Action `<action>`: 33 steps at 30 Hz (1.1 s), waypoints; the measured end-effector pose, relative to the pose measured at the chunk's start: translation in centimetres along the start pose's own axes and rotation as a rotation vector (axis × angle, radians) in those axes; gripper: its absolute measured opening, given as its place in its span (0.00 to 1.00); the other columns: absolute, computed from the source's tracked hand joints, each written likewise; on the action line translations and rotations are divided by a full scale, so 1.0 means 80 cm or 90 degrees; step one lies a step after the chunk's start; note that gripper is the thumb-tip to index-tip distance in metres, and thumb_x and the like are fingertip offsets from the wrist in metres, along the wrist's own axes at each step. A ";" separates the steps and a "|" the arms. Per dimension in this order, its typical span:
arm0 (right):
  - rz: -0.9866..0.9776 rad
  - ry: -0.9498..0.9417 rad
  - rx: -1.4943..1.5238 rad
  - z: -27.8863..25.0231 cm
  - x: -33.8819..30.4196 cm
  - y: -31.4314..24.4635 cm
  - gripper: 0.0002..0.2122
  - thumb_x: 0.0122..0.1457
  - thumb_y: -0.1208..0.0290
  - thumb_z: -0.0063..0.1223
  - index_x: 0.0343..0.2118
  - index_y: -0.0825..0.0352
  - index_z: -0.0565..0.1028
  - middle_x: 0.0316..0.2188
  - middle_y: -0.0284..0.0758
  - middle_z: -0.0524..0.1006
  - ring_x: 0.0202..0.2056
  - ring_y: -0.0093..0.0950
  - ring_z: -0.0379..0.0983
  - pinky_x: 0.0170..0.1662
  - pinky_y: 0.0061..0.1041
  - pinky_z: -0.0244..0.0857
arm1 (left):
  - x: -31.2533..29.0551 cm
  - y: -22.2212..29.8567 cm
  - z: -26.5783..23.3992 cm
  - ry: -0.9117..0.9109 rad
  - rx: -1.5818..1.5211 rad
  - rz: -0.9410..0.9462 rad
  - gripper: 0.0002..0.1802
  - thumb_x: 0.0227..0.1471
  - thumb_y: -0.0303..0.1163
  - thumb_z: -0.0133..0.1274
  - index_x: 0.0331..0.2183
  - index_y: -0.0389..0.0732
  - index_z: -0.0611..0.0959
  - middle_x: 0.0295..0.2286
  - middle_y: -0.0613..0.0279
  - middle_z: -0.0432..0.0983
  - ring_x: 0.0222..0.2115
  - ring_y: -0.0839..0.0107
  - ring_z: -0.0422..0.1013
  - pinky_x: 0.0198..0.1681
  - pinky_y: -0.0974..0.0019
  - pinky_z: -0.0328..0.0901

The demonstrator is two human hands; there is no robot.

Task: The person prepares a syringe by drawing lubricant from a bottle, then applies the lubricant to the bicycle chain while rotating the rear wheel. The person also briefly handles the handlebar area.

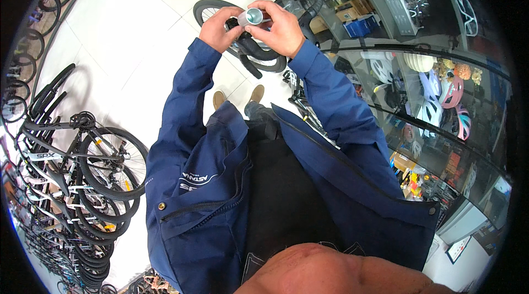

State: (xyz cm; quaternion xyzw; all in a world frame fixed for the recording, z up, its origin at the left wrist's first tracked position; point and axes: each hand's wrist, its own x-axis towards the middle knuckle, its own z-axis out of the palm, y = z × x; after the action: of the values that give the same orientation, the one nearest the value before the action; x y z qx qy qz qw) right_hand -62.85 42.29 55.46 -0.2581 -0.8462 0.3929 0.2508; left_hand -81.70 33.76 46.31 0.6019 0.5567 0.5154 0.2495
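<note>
Both my hands are raised far in front of me, around a short silver cylinder (242, 19) with a round, pale green end turned up; I cannot make out its exact kind. From the left, my left hand (219, 28) grips its side between thumb and fingers. My right hand (280, 28) closes on it from the other side, thumb near the rim and fingers behind. Just below the hands stands a bicycle with black drop handlebars (254, 49), and its front wheel (205, 9) shows beyond my left hand.
Glass display cases (419, 49) line the right side, holding boxes, helmets (452, 91) and small goods. A long row of parked bicycles (104, 156) fills the left. White floor tiles (127, 35) lie between, with my shoes (219, 99) on them.
</note>
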 end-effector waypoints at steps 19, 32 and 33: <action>0.037 -0.011 0.012 0.002 0.002 -0.004 0.23 0.55 0.75 0.70 0.53 0.67 0.75 0.42 0.37 0.82 0.43 0.22 0.80 0.45 0.24 0.77 | -0.001 -0.007 -0.004 0.012 0.037 0.086 0.17 0.53 0.23 0.61 0.47 0.38 0.83 0.46 0.55 0.81 0.47 0.56 0.78 0.52 0.60 0.71; 0.048 -0.037 -0.001 -0.002 0.002 -0.005 0.23 0.55 0.76 0.69 0.53 0.68 0.74 0.43 0.37 0.82 0.43 0.22 0.80 0.46 0.23 0.76 | -0.003 -0.008 0.003 0.014 0.015 0.024 0.16 0.54 0.25 0.62 0.46 0.38 0.82 0.47 0.54 0.81 0.48 0.54 0.77 0.53 0.59 0.71; 0.052 -0.039 0.006 -0.002 0.000 -0.005 0.23 0.56 0.76 0.69 0.54 0.68 0.73 0.43 0.37 0.82 0.43 0.22 0.80 0.47 0.23 0.76 | -0.003 -0.008 0.004 0.026 0.005 0.014 0.16 0.54 0.24 0.62 0.46 0.38 0.82 0.47 0.54 0.81 0.48 0.54 0.77 0.53 0.59 0.71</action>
State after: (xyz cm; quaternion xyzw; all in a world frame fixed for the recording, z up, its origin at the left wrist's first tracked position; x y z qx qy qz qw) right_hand -62.88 42.15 55.90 -0.2790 -0.8404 0.4144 0.2100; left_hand -81.68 33.78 45.55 0.5983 0.5571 0.5279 0.2301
